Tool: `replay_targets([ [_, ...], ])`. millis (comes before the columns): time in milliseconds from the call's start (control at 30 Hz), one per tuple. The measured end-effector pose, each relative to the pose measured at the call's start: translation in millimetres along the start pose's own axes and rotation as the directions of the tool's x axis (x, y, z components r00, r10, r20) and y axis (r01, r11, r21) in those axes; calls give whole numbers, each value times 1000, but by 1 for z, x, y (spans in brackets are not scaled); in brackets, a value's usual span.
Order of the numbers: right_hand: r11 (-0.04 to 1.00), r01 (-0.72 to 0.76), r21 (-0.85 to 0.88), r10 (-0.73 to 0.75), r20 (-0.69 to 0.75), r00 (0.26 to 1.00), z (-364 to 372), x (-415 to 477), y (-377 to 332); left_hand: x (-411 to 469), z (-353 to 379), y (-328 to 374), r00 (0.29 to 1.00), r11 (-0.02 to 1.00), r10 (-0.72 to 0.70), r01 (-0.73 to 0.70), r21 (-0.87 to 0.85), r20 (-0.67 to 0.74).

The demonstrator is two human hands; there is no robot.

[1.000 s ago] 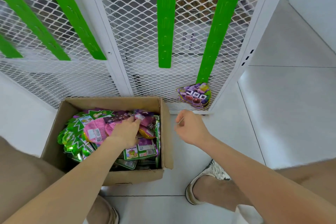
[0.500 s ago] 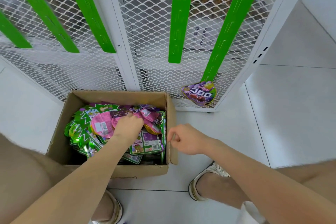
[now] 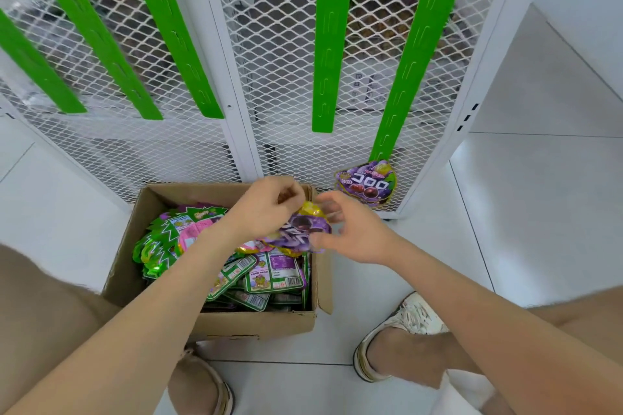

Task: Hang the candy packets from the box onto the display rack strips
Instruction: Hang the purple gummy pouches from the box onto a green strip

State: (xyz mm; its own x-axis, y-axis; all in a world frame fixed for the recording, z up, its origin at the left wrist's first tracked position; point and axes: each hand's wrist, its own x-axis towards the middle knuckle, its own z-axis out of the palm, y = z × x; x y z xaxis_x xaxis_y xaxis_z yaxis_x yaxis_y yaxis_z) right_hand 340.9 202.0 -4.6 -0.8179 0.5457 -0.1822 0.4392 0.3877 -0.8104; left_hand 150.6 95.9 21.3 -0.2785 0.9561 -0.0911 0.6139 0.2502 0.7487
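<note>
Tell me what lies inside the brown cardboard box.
Inside the brown cardboard box lies a loose pile of green-edged and pink foil candy packets. The box bottom and lower packets are covered by the pile, and the left forearm hides part.

The white tiled floor (image 3: 539, 212) carries an open cardboard box (image 3: 256, 323). A white mesh rack (image 3: 236, 131) stands just behind the box. The right shoe (image 3: 397, 323) rests beside the box's right side, and the left shoe (image 3: 215, 391) rests just in front of the box.
</note>
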Motion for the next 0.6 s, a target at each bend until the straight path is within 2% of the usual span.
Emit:
replay_targets([
  [100,992,-18,125,24,-46,999,-14,-1,3,3,2,16,996,939,-79,61,-339,-41],
  [200,928,-103,357,159,-132,979,-25,-7,6,3,5,19,982,835,-186,143,-531,-29],
  [267,794,-139,591,264,-130,956,-33,-11,6,2,9,21,969,777,-235,236,-583,78],
  [333,652,-221,726,346,-25,938,-43,-15,4,3,16,21,957,746,-267,280,-604,114],
  [367,649,-291,703,396,15,918,-49,-16,5,5,20,22,954,730,-284,277,-625,92],
  [433,757,-402,515,466,5,885,-56,-21,8,9,26,24,955,736,-296,247,-630,27],
  [500,869,-374,325,432,-128,893,-58,-22,10,15,33,27,977,836,-213,164,-523,-34],
  [533,899,-334,285,391,-174,904,-58,-21,12,16,37,31,989,893,-140,109,-436,-40],
  [600,939,-223,263,267,-145,953,-60,-18,13,20,47,37,999,950,-25,18,-311,-20],
])
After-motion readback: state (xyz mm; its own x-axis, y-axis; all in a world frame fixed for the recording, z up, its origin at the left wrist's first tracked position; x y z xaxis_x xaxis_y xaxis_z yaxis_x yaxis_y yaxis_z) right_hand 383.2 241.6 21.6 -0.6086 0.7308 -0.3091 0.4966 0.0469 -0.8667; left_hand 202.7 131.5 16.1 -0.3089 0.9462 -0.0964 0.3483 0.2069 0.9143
